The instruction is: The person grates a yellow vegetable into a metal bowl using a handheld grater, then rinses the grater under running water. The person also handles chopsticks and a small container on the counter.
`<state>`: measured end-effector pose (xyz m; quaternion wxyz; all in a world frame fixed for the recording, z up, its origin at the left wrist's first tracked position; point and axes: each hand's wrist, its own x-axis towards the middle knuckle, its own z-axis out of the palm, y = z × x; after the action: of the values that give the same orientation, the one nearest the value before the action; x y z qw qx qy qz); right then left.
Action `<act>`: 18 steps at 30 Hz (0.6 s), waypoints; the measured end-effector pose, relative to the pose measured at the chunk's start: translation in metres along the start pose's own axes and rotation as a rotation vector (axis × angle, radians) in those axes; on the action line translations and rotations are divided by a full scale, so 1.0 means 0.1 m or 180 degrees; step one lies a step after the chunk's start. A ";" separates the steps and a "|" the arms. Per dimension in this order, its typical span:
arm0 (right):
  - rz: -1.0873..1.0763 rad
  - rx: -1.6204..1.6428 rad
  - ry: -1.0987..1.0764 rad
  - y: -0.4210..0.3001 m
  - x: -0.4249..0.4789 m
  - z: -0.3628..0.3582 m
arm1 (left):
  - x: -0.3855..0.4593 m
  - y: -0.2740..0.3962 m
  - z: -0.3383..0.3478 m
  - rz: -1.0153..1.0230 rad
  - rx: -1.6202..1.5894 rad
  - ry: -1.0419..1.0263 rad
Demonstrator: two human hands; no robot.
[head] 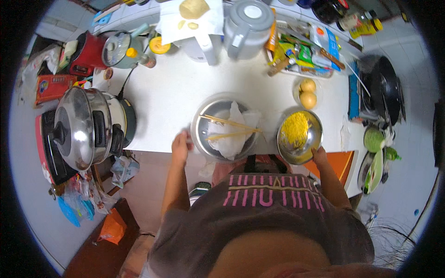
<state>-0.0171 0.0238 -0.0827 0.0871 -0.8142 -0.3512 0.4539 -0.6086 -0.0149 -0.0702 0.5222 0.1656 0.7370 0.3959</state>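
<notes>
My right hand grips the near right rim of a small stainless steel bowl. Fine yellow shreds lie heaped inside it. A larger steel basin stands at the counter's front edge, to the left. White crumpled cloth or paper is in the basin, and wooden chopsticks rest across it. Just left of the basin's rim is my left hand, with its fingers blurred; whether they touch the rim is not plain.
Two round yellow fruits or vegetables sit behind the small bowl. A lidded electric pot occupies the left end. Along the back are a grey-lidded pitcher and a tray with packets and knives. A black wok stands right.
</notes>
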 end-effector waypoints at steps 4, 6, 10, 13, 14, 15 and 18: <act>0.0032 0.0405 -0.0035 0.01 -0.10 0.04 | -0.64 -0.34 0.22 -0.0581 -0.0485 -0.0560; 0.0076 0.0800 0.0028 0.13 -0.12 0.03 | -0.71 -0.36 0.35 -0.0798 -0.0651 -0.0745; -0.0304 0.1249 0.0103 0.20 -0.31 -0.02 | -0.63 -0.41 0.43 -0.0762 -0.1187 -0.0757; -0.0451 0.1214 0.0091 0.15 -0.35 -0.06 | -0.58 -0.45 0.40 -0.0629 -0.1712 -0.0832; -0.0522 0.1364 0.0090 0.15 -0.36 -0.04 | -0.53 -0.52 0.40 -0.0590 -0.1872 -0.0901; -0.0597 0.1516 0.0072 0.12 -0.37 0.00 | -0.52 -0.52 0.39 -0.0541 -0.2033 -0.0957; -0.0530 0.1298 -0.0059 -0.01 -0.42 0.03 | -0.51 -0.59 0.40 -0.0614 -0.2013 -0.0820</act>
<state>-0.0345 -0.0030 -0.0553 0.2839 -0.7438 -0.3189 0.5143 -0.5423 -0.0692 -0.0875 0.6714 -0.0261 0.5182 0.5292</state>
